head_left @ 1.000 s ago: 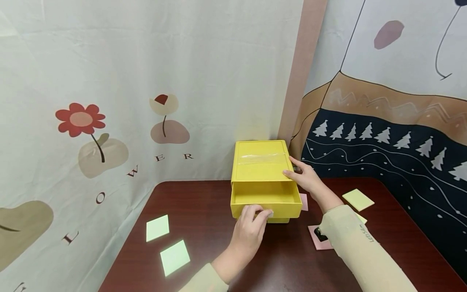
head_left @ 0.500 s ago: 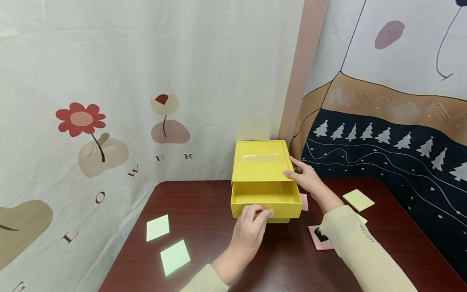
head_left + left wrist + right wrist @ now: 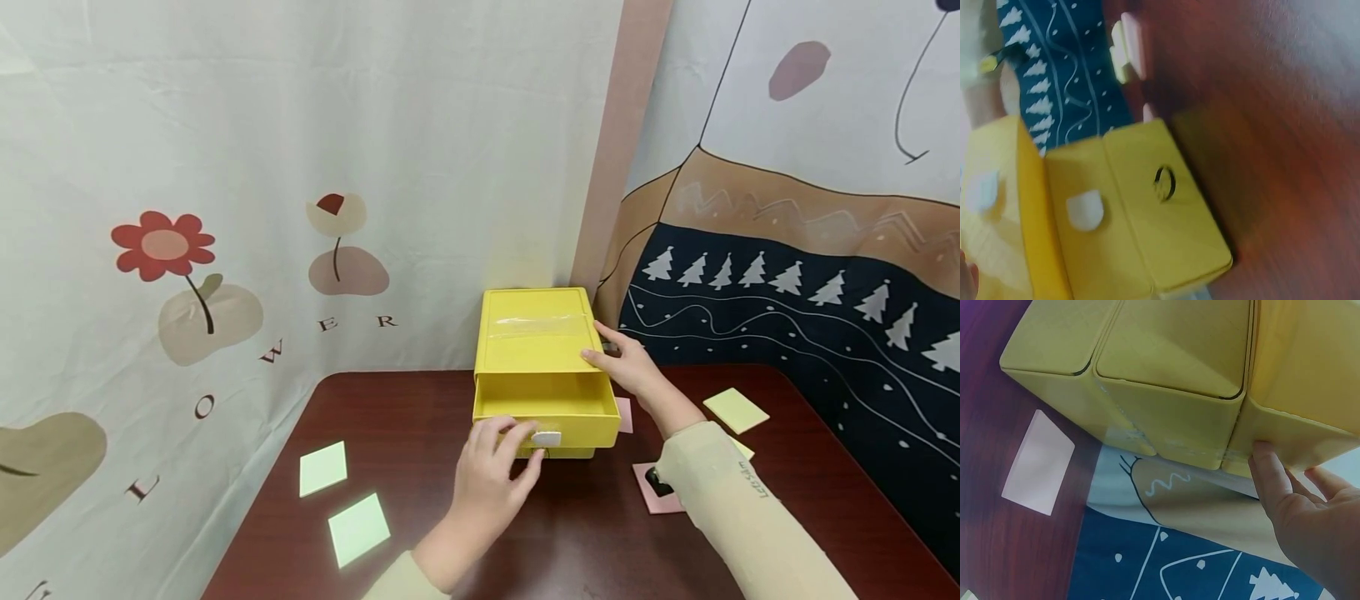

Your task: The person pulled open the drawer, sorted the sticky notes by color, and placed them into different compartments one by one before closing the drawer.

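Note:
A yellow drawer box point(image 3: 536, 354) stands at the back of the table. Its top drawer point(image 3: 588, 432) is pulled partway out, and the visible inside is bare. In front of it my left hand point(image 3: 483, 479) has loosely bent fingers close to the drawer front, left of the white handle point(image 3: 547, 438), which they do not grip. My right hand point(image 3: 630, 364) rests on the box's right edge, thumb on top. In the right wrist view its fingers point(image 3: 1270, 469) lie straight against the side wall. Below, the left wrist view shows a second white handle point(image 3: 1085, 210) and a black ring point(image 3: 1165, 183) on the bottom front.
Two pale green sticky-note pads point(image 3: 359, 530) lie on the left of the dark red table point(image 3: 420, 467). A yellow pad point(image 3: 737, 410) and a pink pad point(image 3: 657, 492) are on the right, the latter partly under the right sleeve point(image 3: 731, 492). Printed curtains point(image 3: 450, 167) hang behind.
My left hand has let go of the white handle and moved slightly left, its fingers spreading. The drawer stays pulled out to the same extent, and the right hand has not moved.

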{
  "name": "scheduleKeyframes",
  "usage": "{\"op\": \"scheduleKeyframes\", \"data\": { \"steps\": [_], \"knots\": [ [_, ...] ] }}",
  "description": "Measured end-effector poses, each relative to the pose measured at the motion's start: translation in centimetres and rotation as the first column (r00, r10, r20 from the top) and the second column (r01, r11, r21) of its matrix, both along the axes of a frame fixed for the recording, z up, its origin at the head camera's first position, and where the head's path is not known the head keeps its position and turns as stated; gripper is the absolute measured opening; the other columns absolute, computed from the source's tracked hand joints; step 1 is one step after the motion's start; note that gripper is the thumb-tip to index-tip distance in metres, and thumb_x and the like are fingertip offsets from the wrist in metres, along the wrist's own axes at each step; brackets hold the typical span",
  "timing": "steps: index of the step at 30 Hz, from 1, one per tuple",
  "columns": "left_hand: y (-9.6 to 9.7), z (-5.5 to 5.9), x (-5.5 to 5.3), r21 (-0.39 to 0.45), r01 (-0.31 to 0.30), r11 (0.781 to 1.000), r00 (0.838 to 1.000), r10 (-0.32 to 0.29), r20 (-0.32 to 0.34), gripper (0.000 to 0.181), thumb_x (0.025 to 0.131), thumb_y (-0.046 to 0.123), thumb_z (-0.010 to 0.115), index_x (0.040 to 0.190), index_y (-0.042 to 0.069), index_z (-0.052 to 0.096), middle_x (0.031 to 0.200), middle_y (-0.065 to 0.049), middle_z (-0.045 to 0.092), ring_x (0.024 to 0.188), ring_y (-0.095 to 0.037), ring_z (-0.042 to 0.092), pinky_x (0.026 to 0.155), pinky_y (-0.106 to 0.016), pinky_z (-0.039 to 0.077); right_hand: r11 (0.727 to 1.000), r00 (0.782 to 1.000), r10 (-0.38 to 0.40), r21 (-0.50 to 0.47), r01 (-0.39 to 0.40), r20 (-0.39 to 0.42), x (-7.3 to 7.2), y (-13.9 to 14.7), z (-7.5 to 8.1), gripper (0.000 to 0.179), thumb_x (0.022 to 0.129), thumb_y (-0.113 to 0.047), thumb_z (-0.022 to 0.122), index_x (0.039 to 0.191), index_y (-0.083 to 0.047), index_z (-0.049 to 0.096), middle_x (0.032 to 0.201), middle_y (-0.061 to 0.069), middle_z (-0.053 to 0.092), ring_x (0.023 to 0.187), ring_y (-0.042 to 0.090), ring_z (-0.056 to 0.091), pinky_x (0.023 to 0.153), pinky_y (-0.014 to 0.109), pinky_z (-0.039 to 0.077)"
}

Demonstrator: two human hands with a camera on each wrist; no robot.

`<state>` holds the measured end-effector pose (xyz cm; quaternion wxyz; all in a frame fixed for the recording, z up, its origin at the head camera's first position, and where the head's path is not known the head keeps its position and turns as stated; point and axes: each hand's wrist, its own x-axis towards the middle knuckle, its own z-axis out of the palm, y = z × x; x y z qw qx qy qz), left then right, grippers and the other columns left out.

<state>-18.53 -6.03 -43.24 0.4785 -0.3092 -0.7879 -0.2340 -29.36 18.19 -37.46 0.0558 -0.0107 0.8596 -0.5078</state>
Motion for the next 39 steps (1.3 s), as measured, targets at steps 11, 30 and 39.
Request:
{"op": "scheduleKeyframes", "data": {
  "steps": [11, 30, 39],
  "knots": [
    [-7.7, -0.9, -0.4, 0.199, -0.171, 0.965, 0.964, 0.122, 0.237, 0.052, 0.081, 0.021, 0.067, 0.126, 0.002, 0.051, 0.119, -0.016, 0.049, 0.107, -0.029, 0.047, 0.092, -0.038, 0.038, 1.0, 1.0, 0.004, -0.007, -0.004, 0.01, 0.2, -0.2, 0.2, 0.074, 0.093, -0.037, 0.059, 0.153, -0.019, 0.019, 0.155, 0.02, 0.019, 0.137, 0.041, 0.027, 0.109, 0.061, 0.025],
    [-19.3, -5.5, 2.0, -0.354, -0.245, 0.903, 0.269, 0.414, 0.87, 0.092, 0.087, 0.043, 0.063, 0.149, -0.005, 0.015, 0.151, -0.033, 0.012, 0.135, -0.057, 0.008, 0.095, -0.076, 0.026, 1.0, 1.0, 0.007, -0.001, -0.007, 0.002, 0.0, -0.3, -0.1, 0.075, 0.092, -0.039, 0.059, 0.153, -0.019, 0.02, 0.154, 0.021, 0.024, 0.134, 0.039, 0.033, 0.109, 0.06, 0.027],
    [-21.8, -6.6, 2.5, -0.359, -0.209, 0.909, 0.179, 0.397, 0.9, 0.09, 0.071, 0.03, 0.081, 0.138, -0.011, 0.037, 0.131, -0.036, 0.037, 0.119, -0.057, 0.033, 0.086, -0.068, 0.039, 1.0, 1.0, -0.006, -0.008, 0.006, 0.003, -0.1, 0.0, -0.1, 0.075, 0.091, -0.039, 0.059, 0.153, -0.021, 0.02, 0.155, 0.02, 0.022, 0.135, 0.039, 0.031, 0.109, 0.06, 0.026]
  ]
}}
